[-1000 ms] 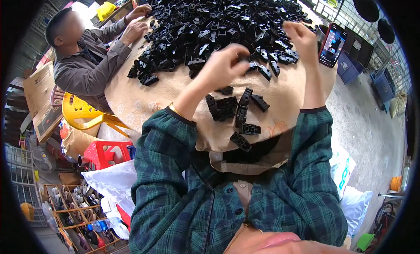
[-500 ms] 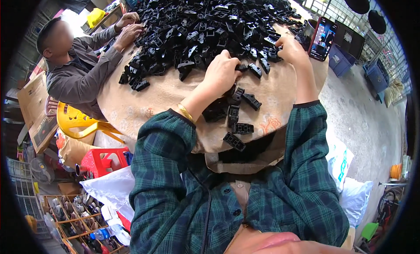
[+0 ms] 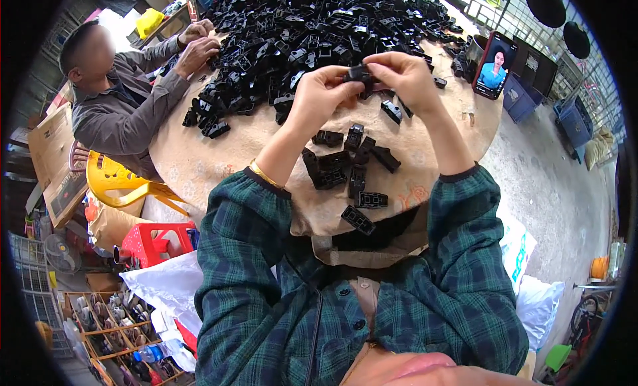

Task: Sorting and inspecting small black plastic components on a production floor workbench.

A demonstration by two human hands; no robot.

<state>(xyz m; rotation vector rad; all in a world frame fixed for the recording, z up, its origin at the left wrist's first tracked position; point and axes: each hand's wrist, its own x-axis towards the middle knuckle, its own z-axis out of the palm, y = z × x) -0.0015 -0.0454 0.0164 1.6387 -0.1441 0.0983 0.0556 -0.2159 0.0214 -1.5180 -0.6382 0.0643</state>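
Both of my hands meet over the near edge of a big heap of black plastic parts. Between the fingertips is one small black plastic part, partly covered by the fingers. My left hand pinches it from the left, thumb along its near side. From the right, my right hand grips it with thumb and forefinger. Closer to me, a loose cluster of similar black parts lies on the patterned tablecloth. A single black part rests below my right hand.
A phone with a lit screen stands upright at the table's right, beside a metal can. Across on the left, a person handles parts at the heap's edge. A yellow chair and red stool stand left.
My hands were apart at the heap; now they are raised and together on one black part. The right hand came leftward. More parts show in the near cluster. The phone's picture changed.
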